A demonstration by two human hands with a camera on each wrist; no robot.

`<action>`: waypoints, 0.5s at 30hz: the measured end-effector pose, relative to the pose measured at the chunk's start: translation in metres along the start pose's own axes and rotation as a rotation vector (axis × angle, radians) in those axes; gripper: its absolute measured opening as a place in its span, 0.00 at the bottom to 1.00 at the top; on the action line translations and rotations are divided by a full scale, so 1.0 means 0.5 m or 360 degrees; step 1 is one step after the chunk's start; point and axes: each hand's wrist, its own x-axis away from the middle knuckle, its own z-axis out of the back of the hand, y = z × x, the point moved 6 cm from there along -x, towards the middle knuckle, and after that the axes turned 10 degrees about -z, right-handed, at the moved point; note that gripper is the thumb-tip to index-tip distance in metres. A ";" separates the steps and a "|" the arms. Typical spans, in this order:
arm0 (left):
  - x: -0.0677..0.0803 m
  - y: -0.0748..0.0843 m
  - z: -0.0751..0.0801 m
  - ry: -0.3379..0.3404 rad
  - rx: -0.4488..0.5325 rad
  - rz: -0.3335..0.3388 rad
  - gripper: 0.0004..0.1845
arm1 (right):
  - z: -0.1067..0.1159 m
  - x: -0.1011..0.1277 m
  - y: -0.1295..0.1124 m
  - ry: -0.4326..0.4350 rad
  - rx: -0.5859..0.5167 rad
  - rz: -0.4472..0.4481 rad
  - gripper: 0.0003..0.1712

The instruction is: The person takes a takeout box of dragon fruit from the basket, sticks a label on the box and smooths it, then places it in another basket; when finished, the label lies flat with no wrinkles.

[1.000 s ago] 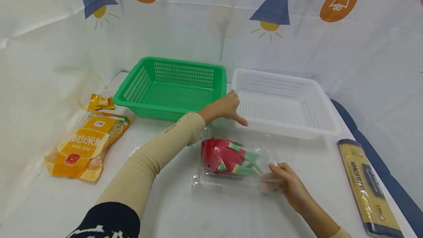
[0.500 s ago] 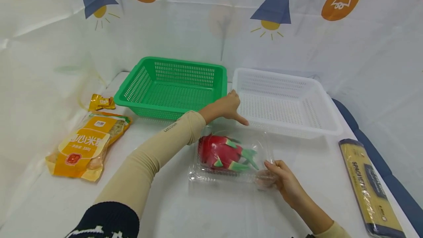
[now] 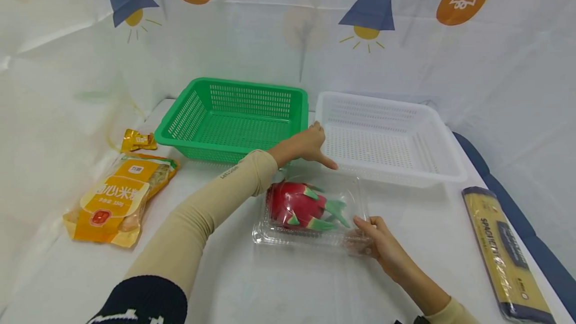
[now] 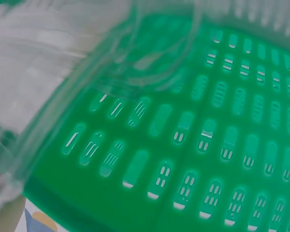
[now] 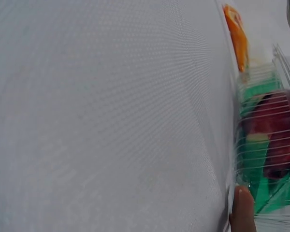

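Head view: right hand (image 3: 377, 242) grips the near right corner of a clear clamshell box (image 3: 310, 211) w/ a dragon fruit (image 3: 299, 206) inside; fingers curled round the box edge. Box sits on the white table (image 3: 288, 284), just in front of the gap btwn the green basket (image 3: 234, 119) and the white basket (image 3: 387, 139). Left hand (image 3: 305, 146) rests at the near rim where the two baskets meet, fingers out straight, thumb pointing down-right, holding nothing. Orange snack bag (image 3: 118, 198) and a small gold packet (image 3: 137, 139) lie well to the left; spaghetti pack (image 3: 501, 251) lies along the right table edge. Left wrist view: green basket wall (image 4: 208, 145) fills the frame, w/ blurry clear plastic (image 4: 111, 63) across the upper left; hand itself barely shows, can't tell finger pose from here. Right wrist view: mostly white table (image 5: 111, 116); at the right edge the clamshell box (image 5: 266, 145) w/ the red and green fruit (image 5: 270, 140) seen through ribbed plastic, one fingertip (image 5: 242, 208) pressed on its near corner.
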 end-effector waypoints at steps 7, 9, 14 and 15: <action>0.003 0.005 0.002 -0.0012 -0.0001 -0.0009 0.60 | -0.005 0.003 0.000 -0.0026 0.0001 -0.0005 0.27; 0.004 0.006 0.002 -0.0024 0.0007 -0.0003 0.60 | -0.006 0.003 0.001 -0.0030 -0.0002 -0.0013 0.27; 0.004 0.007 0.001 -0.0045 0.0017 0.0007 0.60 | -0.010 0.003 0.003 -0.0026 -0.0012 -0.0016 0.28; 0.003 0.008 0.000 -0.0049 0.0014 0.0005 0.60 | -0.011 0.003 0.004 -0.0020 -0.0014 -0.0013 0.28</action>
